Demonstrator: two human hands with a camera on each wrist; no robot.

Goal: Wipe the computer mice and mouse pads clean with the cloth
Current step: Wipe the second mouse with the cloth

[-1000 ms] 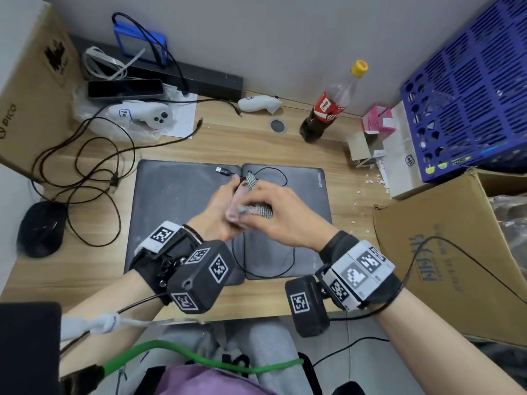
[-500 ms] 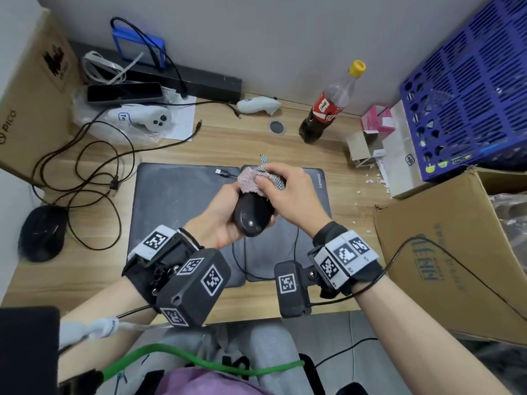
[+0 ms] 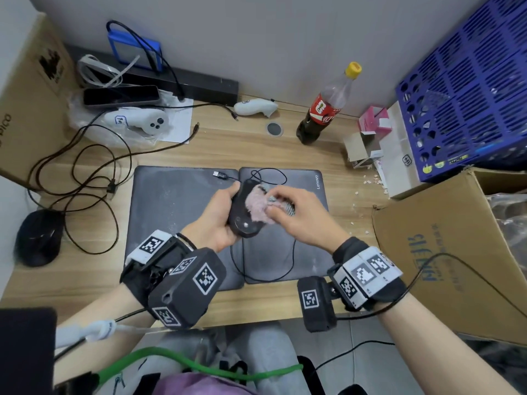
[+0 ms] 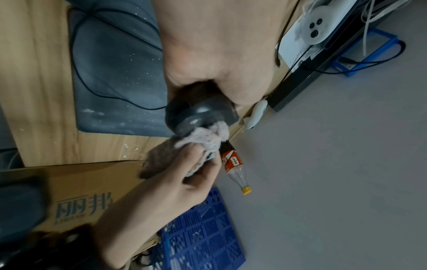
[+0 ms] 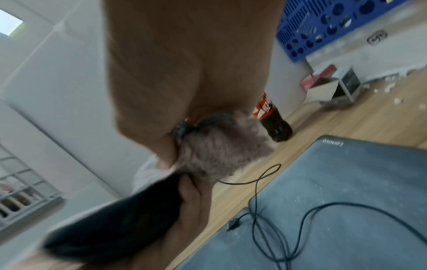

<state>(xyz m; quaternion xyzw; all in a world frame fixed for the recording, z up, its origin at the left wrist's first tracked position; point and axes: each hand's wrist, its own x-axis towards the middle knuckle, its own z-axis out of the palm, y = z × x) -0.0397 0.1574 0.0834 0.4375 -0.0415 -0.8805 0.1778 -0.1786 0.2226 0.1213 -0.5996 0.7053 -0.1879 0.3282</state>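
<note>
Head view, left hand (image 3: 212, 220): fingers curled round a black wired mouse (image 3: 242, 212), lifted above the pads with its underside turned up.
Head view, right hand (image 3: 296, 215): fingertips bunch a fuzzy pinkish-grey cloth (image 3: 258, 203) and press it onto the mouse's underside.
Head view, pads: left mouse pad (image 3: 171, 201) and right mouse pad (image 3: 305, 252) lie edge to edge on the wooden desk (image 3: 233, 146); both dark grey, matte, flecked with pale dust. The mouse's thin black cable (image 3: 285, 269) loops over the right pad.
Head view, second mouse (image 3: 38, 238): black, rounded, at the desk's left edge, well apart from the hands.
Head view, surroundings: cola bottle (image 3: 325, 109) with yellow cap stands upright behind the pads.

Left wrist view, left hand (image 4: 221, 54): clenched round the mouse (image 4: 198, 113); smooth dark plastic base shows.
Left wrist view, right hand (image 4: 171, 182): thumb and fingers pinch the cloth (image 4: 198, 140), looped pile, touching the mouse.

Right wrist view, right hand (image 5: 184, 64): grasps the cloth (image 5: 219, 149); picture blurred.
Right wrist view, mouse (image 5: 120, 219): dark blur below the cloth, left-hand fingers (image 5: 191, 197) against its side.
Right wrist view, pad (image 5: 346, 201): dusty grey fabric.
</note>
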